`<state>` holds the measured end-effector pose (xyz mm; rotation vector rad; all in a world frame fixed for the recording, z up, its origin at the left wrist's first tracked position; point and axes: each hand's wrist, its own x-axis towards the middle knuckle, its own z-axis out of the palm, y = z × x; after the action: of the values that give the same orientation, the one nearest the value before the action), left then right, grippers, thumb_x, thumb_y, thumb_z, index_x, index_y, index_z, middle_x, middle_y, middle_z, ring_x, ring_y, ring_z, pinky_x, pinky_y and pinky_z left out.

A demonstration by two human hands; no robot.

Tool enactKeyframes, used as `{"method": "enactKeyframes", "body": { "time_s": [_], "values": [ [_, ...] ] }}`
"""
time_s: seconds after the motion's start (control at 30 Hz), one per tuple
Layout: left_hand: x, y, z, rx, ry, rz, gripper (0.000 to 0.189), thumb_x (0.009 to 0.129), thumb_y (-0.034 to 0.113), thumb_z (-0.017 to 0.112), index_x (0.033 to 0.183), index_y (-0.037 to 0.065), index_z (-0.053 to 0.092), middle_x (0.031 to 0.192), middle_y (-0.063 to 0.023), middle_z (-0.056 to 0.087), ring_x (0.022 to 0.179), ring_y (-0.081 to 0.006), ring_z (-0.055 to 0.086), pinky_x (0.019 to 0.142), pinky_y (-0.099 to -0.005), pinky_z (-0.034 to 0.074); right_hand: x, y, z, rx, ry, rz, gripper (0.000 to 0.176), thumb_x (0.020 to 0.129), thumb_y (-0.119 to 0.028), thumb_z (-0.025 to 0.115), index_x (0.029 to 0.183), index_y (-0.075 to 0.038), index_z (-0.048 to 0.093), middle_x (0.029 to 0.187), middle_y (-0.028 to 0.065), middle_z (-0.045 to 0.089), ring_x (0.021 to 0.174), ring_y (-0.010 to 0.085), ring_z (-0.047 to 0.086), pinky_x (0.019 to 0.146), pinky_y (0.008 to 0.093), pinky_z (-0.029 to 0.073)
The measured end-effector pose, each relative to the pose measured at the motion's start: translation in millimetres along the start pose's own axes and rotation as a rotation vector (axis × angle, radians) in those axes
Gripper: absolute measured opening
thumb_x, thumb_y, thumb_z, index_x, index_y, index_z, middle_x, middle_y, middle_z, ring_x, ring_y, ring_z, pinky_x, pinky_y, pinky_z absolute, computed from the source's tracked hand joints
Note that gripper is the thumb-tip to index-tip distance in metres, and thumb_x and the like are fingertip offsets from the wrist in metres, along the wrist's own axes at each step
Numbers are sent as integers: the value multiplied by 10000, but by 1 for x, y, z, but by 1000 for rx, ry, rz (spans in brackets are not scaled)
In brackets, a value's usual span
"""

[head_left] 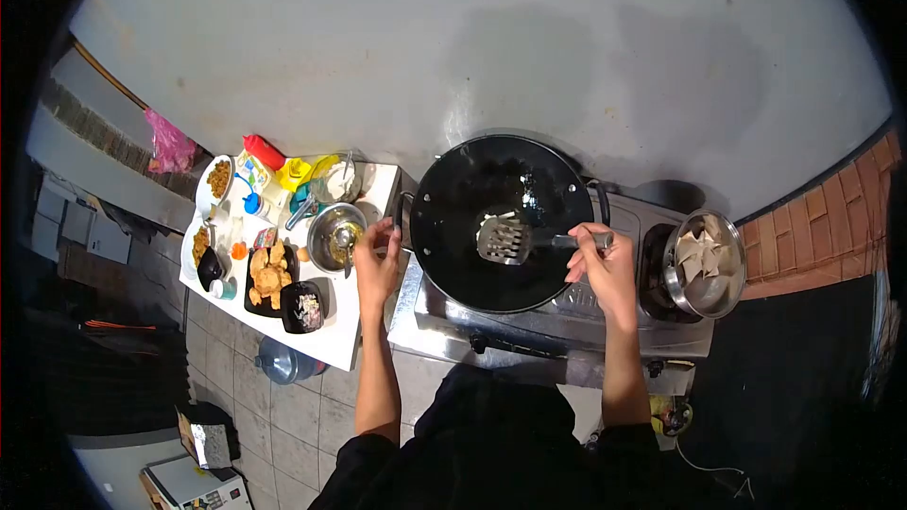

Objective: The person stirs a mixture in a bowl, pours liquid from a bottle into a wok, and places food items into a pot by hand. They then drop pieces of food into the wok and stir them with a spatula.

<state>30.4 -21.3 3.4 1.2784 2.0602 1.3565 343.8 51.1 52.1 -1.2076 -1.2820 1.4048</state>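
Observation:
My right hand (605, 269) is closed around the handle of a metal slotted spatula (505, 241). The spatula's head rests inside a large black wok (482, 179), beside a small pale heap of chopped food (493, 219). Oil or liquid glistens on the wok's inner surface. My left hand (376, 260) is raised left of the wok, close to its left handle, with thumb and fingers apart and nothing visible in them. Just beyond that hand, a steel mixing bowl (326, 227) with a spoon in it stands on the white table (335, 335).
The wok sits on a steel gas stove (529, 321); a steel pan (727, 297) of pale folded pieces occupies the right burner. On the table are a black tray of fried pieces (270, 279), a black bowl of chopped food (304, 307) and a red bottle (264, 151). A wall rises behind.

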Motion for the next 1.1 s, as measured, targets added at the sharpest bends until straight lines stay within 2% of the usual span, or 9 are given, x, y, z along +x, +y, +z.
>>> {"method": "enactKeyframes", "body": {
  "time_s": [0.2, 0.43, 0.77, 0.83, 0.93, 1.03, 1.1],
  "values": [
    [-2, 3, 1, -10, 7, -16, 251, 888, 97, 604, 1088, -54, 603, 827, -101, 651, 765, -149, 621, 721, -279, 484, -5, -15, -15, 9, -40, -71, 182, 933, -98, 548, 1000, 67, 587, 636, 112, 616, 528, 165, 638, 472, 226, 480],
    [-4, 2, 4, -27, 38, -19, 241, 887, 95, 605, 1080, -49, 606, 824, -89, 647, 754, -133, 599, 720, -275, 479, -10, -11, -18, -29, -48, -144, 176, 942, -96, 534, 1022, 58, 568, 639, 99, 614, 554, 156, 646, 496, 228, 487],
    [-5, 2, 4, 39, 54, 12, 243, 884, 98, 611, 1074, -53, 617, 790, -92, 638, 728, -139, 586, 703, -276, 474, -8, -22, -11, -228, 1, -258, 155, 902, -99, 601, 968, 41, 593, 595, 64, 580, 478, 102, 575, 450, 234, 437],
    [-4, 0, 4, 50, 39, 23, 275, 901, 156, 605, 1091, -43, 613, 830, -105, 653, 732, -151, 578, 700, -303, 475, -7, -23, -9, -243, 2, -273, 153, 894, -100, 611, 968, 33, 594, 587, 60, 574, 470, 101, 568, 446, 240, 429],
    [-4, -2, 3, 72, 38, 25, 268, 899, 152, 606, 1083, -44, 615, 811, -102, 648, 731, -149, 578, 692, -299, 472, -7, -24, -5, -325, 6, -267, 129, 907, -89, 598, 964, 27, 594, 587, 32, 541, 470, 55, 505, 424, 212, 378],
    [-4, 0, 4, 67, 54, 30, 245, 879, 102, 619, 1071, -50, 619, 791, -101, 646, 730, -143, 596, 710, -287, 478, -4, -23, -2, -426, 17, -371, 119, 892, -91, 618, 937, 17, 599, 562, 14, 504, 468, 37, 454, 429, 217, 349],
    [-4, -3, 4, 70, 57, 27, 244, 879, 104, 619, 1070, -49, 619, 791, -101, 646, 733, -145, 598, 710, -288, 479, -5, -28, 1, -455, 32, -360, 154, 862, -106, 647, 912, 28, 591, 579, 114, 510, 473, 129, 461, 471, 287, 367]
  ]
}}
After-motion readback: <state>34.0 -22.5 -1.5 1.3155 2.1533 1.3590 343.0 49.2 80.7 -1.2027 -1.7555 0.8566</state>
